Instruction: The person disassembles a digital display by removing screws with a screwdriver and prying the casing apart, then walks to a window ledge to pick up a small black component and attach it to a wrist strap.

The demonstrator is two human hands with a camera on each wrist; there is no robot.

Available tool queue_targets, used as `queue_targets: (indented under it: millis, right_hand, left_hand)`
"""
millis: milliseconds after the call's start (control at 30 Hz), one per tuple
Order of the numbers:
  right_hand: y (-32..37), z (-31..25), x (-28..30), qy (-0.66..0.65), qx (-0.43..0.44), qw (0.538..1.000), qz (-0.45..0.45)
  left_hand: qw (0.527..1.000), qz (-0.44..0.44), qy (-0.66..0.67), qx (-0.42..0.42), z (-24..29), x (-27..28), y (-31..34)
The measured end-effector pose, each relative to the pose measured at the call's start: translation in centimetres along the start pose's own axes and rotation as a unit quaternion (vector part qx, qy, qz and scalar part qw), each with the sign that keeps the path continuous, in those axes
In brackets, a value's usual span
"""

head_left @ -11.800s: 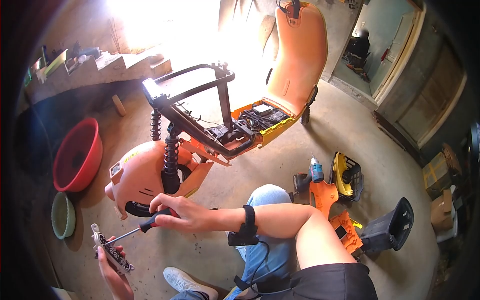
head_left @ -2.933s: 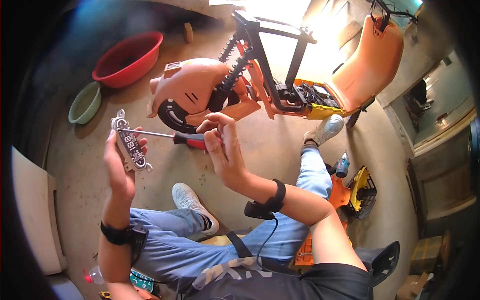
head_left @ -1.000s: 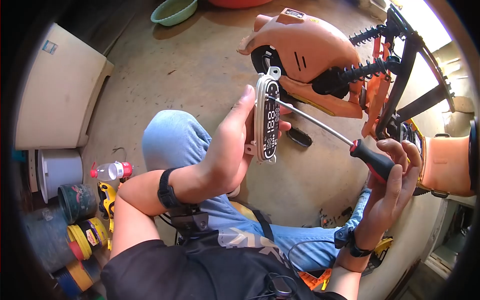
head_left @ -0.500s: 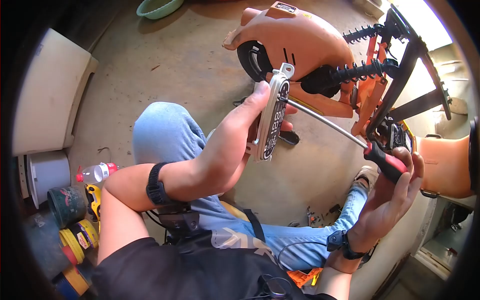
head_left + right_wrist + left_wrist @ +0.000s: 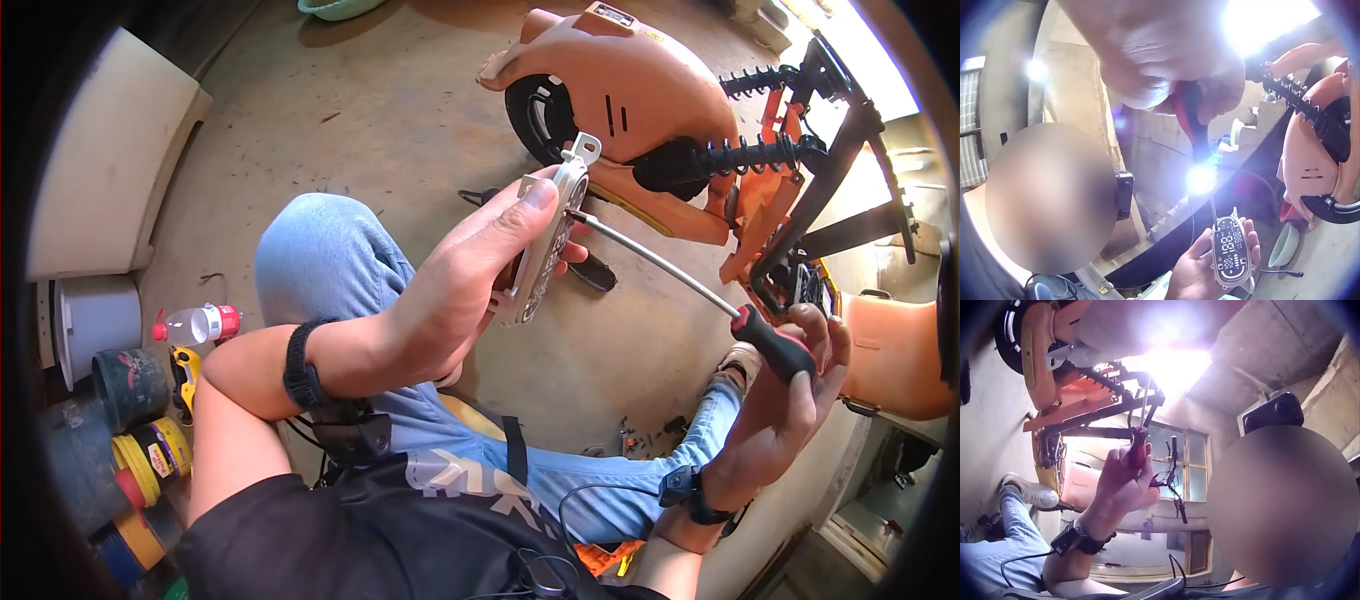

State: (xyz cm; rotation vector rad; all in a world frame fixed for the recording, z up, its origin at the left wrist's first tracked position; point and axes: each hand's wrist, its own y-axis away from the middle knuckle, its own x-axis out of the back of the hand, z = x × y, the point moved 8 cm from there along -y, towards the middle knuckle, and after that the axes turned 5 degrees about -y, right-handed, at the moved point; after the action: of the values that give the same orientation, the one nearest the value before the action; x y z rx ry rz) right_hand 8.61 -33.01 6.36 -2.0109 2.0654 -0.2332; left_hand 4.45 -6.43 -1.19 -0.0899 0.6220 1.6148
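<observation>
My left hand (image 5: 465,265) holds an oval digital dashboard display (image 5: 552,250) by its edges, thumb on the near side and fingertips showing behind. In the right wrist view the face of the display (image 5: 1231,250) shows white digits on black inside a pale frame with mounting tabs. My right hand (image 5: 775,415) grips a screwdriver (image 5: 768,338) by its red and black handle, fingers round the handle's end. The long steel shaft slants up and left, its tip right at the upper part of the display. In the left wrist view the right hand (image 5: 1124,487) grips the upright handle.
A partly stripped orange scooter (image 5: 640,100) with black frame and springs stands ahead to the right. On the left are a plastic bottle (image 5: 200,324), several buckets (image 5: 130,385) and a white appliance-like box (image 5: 115,160). Small parts (image 5: 640,440) lie on the floor by the leg.
The head view has swung left and down, with both hands now nearer. Over the last second the display has turned more edge-on, its upper end still met by the screwdriver tip.
</observation>
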Motion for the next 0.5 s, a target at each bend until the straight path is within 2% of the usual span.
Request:
queue_targets:
  millis: [233,300,333,400,433,500]
  right_hand:
    - [0.0,0.1,0.0,0.004,0.011,1.000,-0.006]
    - [-0.2,0.6,0.1,-0.040,-0.043,0.998,-0.027]
    - [-0.1,0.5,0.1,-0.041,-0.043,0.998,-0.026]
    - [0.0,1.0,0.7,0.020,-0.074,0.997,0.015]
    - [0.0,1.0,0.9,0.019,-0.073,0.997,0.017]
    - [0.1,0.3,0.4,-0.016,-0.017,0.999,-0.030]
  left_hand:
    - [0.999,-0.015,0.000,-0.032,0.4,0.2,0.2]
    - [1.000,-0.010,-0.004,-0.029,0.5,0.2,0.3]
    - [0.999,-0.011,-0.006,-0.030,0.5,0.1,0.2]
    - [1.000,-0.013,-0.003,-0.021,0.3,0.1,0.1]
    - [1.000,-0.015,-0.005,-0.021,0.3,0.0,0.1]
    - [1.000,-0.013,0.017,0.010,-0.3,0.1,0.0]
